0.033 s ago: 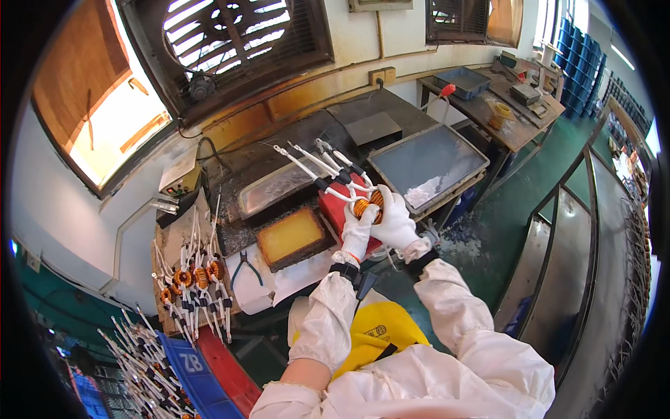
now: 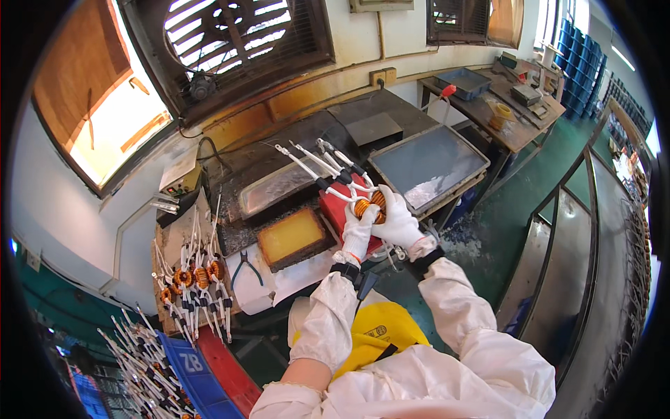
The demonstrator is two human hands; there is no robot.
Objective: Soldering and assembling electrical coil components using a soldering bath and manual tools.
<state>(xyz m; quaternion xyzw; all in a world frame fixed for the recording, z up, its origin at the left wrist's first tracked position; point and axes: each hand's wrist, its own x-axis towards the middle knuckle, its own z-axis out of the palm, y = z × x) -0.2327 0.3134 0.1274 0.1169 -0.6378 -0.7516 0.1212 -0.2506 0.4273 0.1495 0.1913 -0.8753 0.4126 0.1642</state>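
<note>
green floor [image 2: 506,209], pale wall [image 2: 354,45], bright louvred vent [image 2: 237,31]

Orange coils [image 2: 362,207], seemingly two, white leads [image 2: 301,165] splayed.

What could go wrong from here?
1. Long leads fan out from the coils held by the left hand and right hand; they could snag if the hands turn.
2. Pliers lie loose by the yellow-filled tray; the left sleeve might knock them.
3. The left pile is crowded, its leads close together; lifting one coil might drag others.
</note>
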